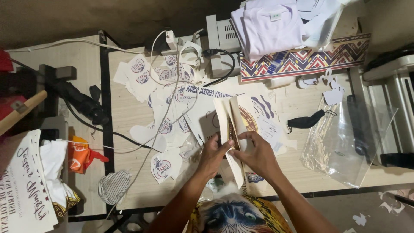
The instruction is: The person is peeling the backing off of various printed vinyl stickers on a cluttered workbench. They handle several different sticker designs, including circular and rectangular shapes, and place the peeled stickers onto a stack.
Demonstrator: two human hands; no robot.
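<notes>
My left hand and my right hand meet over the table's middle and together grip a small stack of cream paper sheets that stands up on edge, fanned slightly apart. A round gold and maroon printed emblem shows on the sheet behind. Fingers of both hands pinch the sheets near their lower part. Around the hands lie several cut-out round printed stickers on white backing paper, scattered over the wooden table.
Folded white shirts lie on a patterned cloth at the back. A clear plastic bag and a black face mask lie to the right. White cables cross the table. A grey box stands behind. More printed sheets are at far left.
</notes>
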